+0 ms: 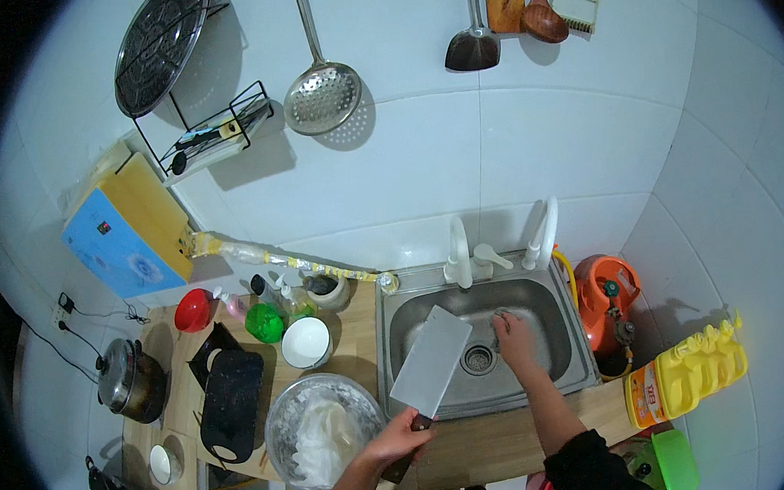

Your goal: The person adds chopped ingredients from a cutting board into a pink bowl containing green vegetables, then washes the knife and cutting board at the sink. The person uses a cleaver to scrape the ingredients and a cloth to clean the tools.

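Observation:
My left hand (402, 442) grips the dark handle of a cleaver (432, 361). Its broad blade slants up and away over the left half of the stainless-steel sink (545, 388). Over the basin's right half, my right hand (515, 337) has its fingers drawn together around a small grey thing (500, 314), mostly hidden and too unclear to name. Between blade and right hand, the drain strainer (478, 360) shows in the sink floor. Just left of my left hand stands a large clear bowl (285, 454) with white dough or flour (327, 435) inside.
White faucets (458, 250) rise behind the basin. Left on the wooden counter are a white bowl (305, 343), a black cutting board (232, 404), several pump bottles and a lidded pot (130, 383). An orange gas cylinder (596, 298) and a yellow jug (692, 370) stand at right.

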